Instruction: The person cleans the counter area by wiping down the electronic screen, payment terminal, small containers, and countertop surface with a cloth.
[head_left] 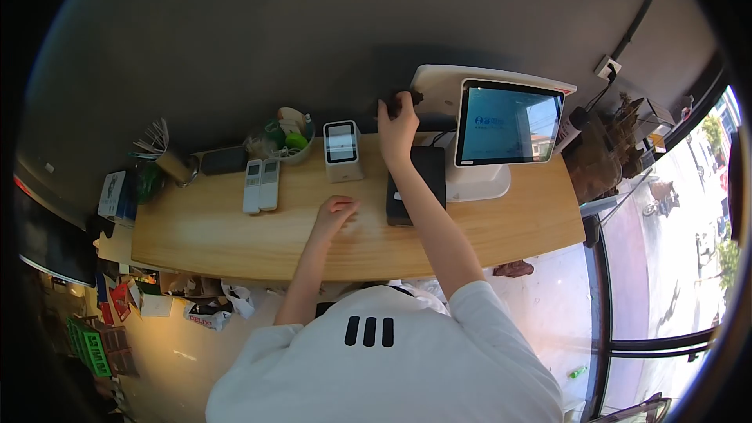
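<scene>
The left hand [337,213], fingers loosely bent, is over the pale wooden counter [305,243]. Beyond, the white point-of-sale terminal [509,127] stands toward the right; beside it the right hand's [400,127] grip is unclear, before a grey wall [274,31].

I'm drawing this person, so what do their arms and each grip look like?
The left arm and right arm come out of short white sleeves. The white top has three black bars with rounded ends. The left grip and right grip are bare: no gloves. I see no watch or bracelet.
</scene>
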`<state>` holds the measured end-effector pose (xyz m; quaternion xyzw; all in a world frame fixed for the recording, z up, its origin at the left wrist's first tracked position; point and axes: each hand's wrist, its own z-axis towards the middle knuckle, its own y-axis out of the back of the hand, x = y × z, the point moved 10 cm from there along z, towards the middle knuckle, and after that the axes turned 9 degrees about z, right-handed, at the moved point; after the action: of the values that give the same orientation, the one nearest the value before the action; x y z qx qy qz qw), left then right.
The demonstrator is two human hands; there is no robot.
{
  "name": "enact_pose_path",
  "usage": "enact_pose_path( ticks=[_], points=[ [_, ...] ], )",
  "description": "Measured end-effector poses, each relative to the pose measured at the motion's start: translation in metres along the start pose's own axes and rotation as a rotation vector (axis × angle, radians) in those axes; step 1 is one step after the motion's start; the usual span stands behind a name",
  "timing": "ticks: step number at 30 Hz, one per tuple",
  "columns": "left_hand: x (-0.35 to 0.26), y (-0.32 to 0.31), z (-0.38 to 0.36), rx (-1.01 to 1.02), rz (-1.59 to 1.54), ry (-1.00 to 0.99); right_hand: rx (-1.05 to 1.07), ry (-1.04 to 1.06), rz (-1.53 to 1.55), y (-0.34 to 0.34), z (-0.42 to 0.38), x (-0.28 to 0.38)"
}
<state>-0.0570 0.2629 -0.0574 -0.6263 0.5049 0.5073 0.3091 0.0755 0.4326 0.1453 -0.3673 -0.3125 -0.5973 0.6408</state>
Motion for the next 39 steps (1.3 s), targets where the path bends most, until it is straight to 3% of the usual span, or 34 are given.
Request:
enact_pose_path(
  ticks=[1,3,7,10,13,15,19,25,30,34,37,39],
  points=[
    [-0.006,-0.003,-0.001,0.004,0.004,-0.005,-0.006,0.004,0.000,0.000,-0.004,-0.001],
    [-0.019,-0.008,-0.006,0.009,0.054,-0.041,0.071,-0.288,0.189,-0.009,-0.020,-0.031],
    [-0.022,-0.030,-0.005,0.083,-0.020,-0.117,0.187,-0.372,0.151,-0.010,-0.036,-0.062],
    [-0.017,-0.047,-0.009,0.128,-0.060,0.021,0.200,-0.531,0.233,-0.005,-0.042,-0.092],
    [-0.016,-0.061,-0.009,0.158,-0.029,0.111,0.037,-0.715,0.386,0.011,-0.038,-0.113],
    [-0.020,-0.071,-0.018,0.198,-0.066,0.272,0.058,-0.687,0.346,0.016,-0.031,-0.112],
    [-0.020,-0.076,-0.013,0.160,0.043,0.262,0.120,-0.638,0.307,0.025,-0.027,-0.094],
    [-0.016,-0.102,-0.022,0.342,-0.006,0.308,0.306,-0.568,0.331,0.021,-0.028,-0.079],
    [0.001,-0.094,-0.020,0.190,0.212,0.180,0.448,-0.503,0.300,-0.009,-0.028,-0.070],
    [-0.012,-0.079,-0.039,0.079,0.213,0.082,0.618,-0.455,0.258,-0.036,-0.045,-0.040],
    [-0.035,-0.024,-0.054,-0.092,0.179,-0.092,0.742,-0.421,0.223,-0.044,-0.074,-0.026],
    [-0.041,0.023,-0.059,-0.236,0.188,-0.203,0.877,-0.522,0.125,-0.046,-0.103,-0.010]
  ],
)
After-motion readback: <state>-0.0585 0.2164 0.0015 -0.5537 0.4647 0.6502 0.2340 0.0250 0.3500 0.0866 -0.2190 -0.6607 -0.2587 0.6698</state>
